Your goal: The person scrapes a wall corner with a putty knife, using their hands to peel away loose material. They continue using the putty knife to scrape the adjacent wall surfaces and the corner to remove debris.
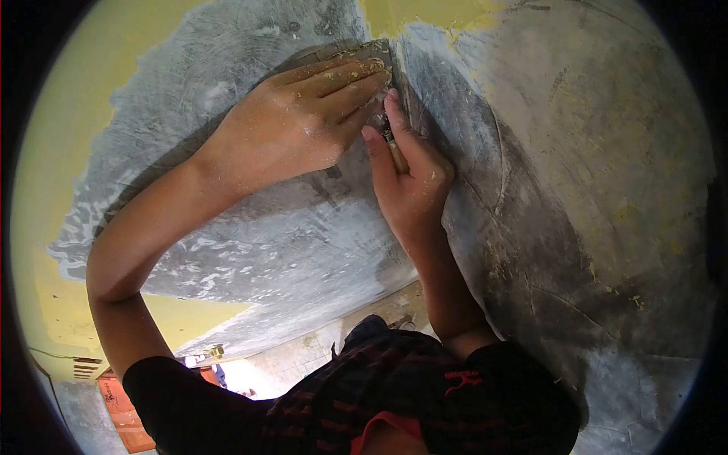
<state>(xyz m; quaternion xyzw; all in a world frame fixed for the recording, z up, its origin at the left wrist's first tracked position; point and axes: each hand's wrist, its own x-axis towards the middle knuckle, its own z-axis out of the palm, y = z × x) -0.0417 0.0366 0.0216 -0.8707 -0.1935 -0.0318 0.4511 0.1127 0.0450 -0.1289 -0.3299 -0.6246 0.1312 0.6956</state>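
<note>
High in the view, my left hand presses its extended fingers against a flat scraper blade at the corner where two wall faces meet. Paint flakes cling to its fingers and knuckles. Just right of it, my right hand is wrapped round the scraper's handle, its index finger pointing up toward the blade. Most of the blade is hidden behind my left fingers. Grey scraped plaster surrounds both hands, with yellow paint above the corner.
Yellow paint borders the grey area at the left. The right wall face is grey and stained, with cracks. At the lower left are an orange box and a bright opening. My dark shirt fills the bottom.
</note>
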